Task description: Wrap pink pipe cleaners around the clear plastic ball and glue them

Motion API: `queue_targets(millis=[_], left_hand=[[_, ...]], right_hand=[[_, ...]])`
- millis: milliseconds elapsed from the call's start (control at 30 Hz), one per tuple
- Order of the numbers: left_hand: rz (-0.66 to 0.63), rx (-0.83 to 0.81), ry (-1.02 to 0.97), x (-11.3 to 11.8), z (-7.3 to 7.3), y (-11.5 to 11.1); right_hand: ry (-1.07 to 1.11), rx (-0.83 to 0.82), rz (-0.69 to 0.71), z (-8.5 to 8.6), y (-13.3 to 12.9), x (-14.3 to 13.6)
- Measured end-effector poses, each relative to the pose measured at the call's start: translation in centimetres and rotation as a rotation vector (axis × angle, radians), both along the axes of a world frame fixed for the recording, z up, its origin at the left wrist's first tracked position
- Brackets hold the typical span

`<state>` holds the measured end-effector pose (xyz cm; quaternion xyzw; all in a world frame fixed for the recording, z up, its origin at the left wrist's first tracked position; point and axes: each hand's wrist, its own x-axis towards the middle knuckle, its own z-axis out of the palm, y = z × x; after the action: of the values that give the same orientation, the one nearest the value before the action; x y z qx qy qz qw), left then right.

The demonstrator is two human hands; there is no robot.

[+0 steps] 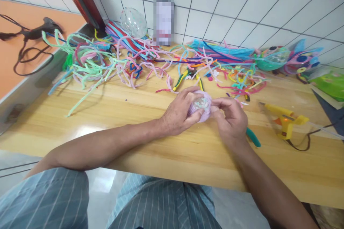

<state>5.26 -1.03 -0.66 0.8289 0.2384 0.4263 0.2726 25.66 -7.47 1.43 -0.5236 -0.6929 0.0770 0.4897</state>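
In the head view, my left hand [180, 112] is closed around a small clear ball wrapped in lilac pipe cleaner [204, 115], its glassy, speckled middle facing up. My right hand [229, 116] pinches at the right edge of the wrapping, thumb against forefinger. The bit of lilac pipe cleaner between those fingertips is mostly hidden. Just behind the ball lie pliers with yellow and dark green handles [180, 79], partly covered by my left hand. A teal handle [253, 137] pokes out beside my right wrist; the rest of that tool is out of sight.
Loose green pipe cleaners [90, 66] pile up at the left, and a blue bundle [225, 50] lies along the wall. A yellow glue gun [286, 123] with its cord rests at the right. Behind stand a phone [164, 21], a clear ball [133, 22] and a decorated green ball [272, 58].
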Motion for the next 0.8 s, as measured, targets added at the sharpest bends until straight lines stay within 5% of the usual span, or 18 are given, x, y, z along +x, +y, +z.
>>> queue_targets(millis=[567,800], left_hand=[[-0.07,-0.006,-0.053,0.0,-0.3,1.2],[-0.067,0.063,-0.083,0.1,-0.5,1.3]], right_hand=[[0.295,-0.056,0.03,-1.7,1.0,-0.4],[0.349,-0.137,0.033,-1.1,0.7,-0.6]])
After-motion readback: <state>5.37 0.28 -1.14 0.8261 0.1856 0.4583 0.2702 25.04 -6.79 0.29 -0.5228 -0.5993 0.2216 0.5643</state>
